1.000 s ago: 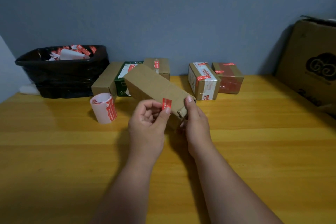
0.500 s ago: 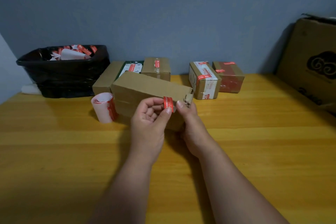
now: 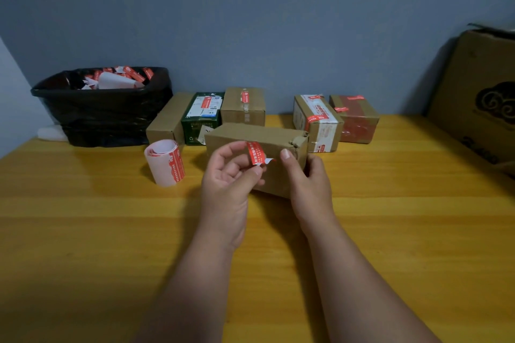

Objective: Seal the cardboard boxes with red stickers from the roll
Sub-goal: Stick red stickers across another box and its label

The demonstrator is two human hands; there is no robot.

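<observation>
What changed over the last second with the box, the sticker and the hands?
The right hand swung the cardboard box from angled away to lying broadside. The left hand kept pinching the red sticker, whose white backing now shows. The sticker roll and the sealed boxes stayed put.

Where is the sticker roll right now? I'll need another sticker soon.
In the head view the sticker roll stands on the wooden table, left of the left hand, in front of the black bin.
</observation>
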